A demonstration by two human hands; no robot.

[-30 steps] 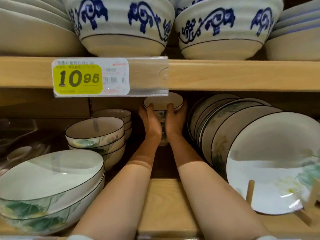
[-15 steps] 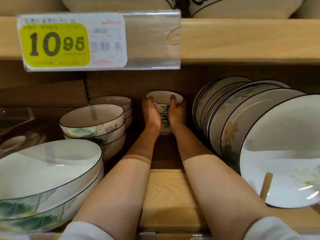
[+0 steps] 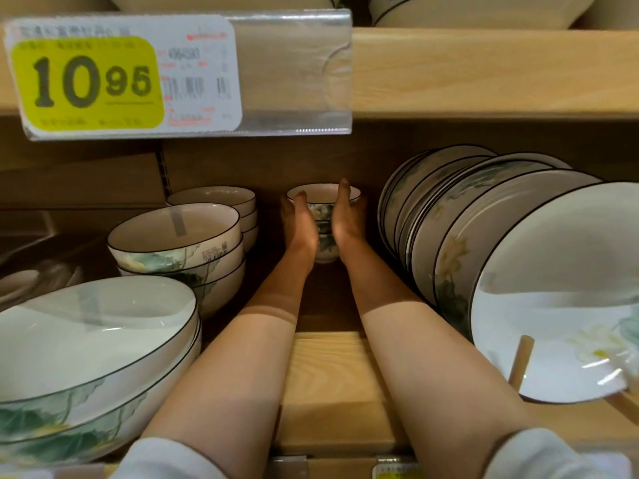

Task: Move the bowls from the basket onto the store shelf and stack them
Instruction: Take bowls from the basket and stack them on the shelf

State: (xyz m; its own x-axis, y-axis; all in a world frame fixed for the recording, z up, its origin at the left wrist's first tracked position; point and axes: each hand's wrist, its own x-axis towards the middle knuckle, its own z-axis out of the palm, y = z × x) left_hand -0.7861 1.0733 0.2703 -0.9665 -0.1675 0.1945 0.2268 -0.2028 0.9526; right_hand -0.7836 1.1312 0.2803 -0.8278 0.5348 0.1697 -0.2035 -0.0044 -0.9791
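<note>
The stack of bowls [image 3: 322, 216] stands deep on the shelf [image 3: 332, 375], clasped between the left hand [image 3: 299, 233] and right hand [image 3: 348, 227], fingers [image 3: 344, 189] wrapping its sides. Glazed ceramic is likely slick, brittle and weighty, so grip low. Plates [image 3: 484, 236] lean just right of the fingers.

Bowl stack [image 3: 323, 219] mostly covered (base barely visible), label [image 3: 200, 74] print blurred

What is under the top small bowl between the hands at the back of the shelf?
The top bowl nests on lower bowls of the same pattern. The left hand and right hand cover the stack's sides, so their count is hidden.
</note>
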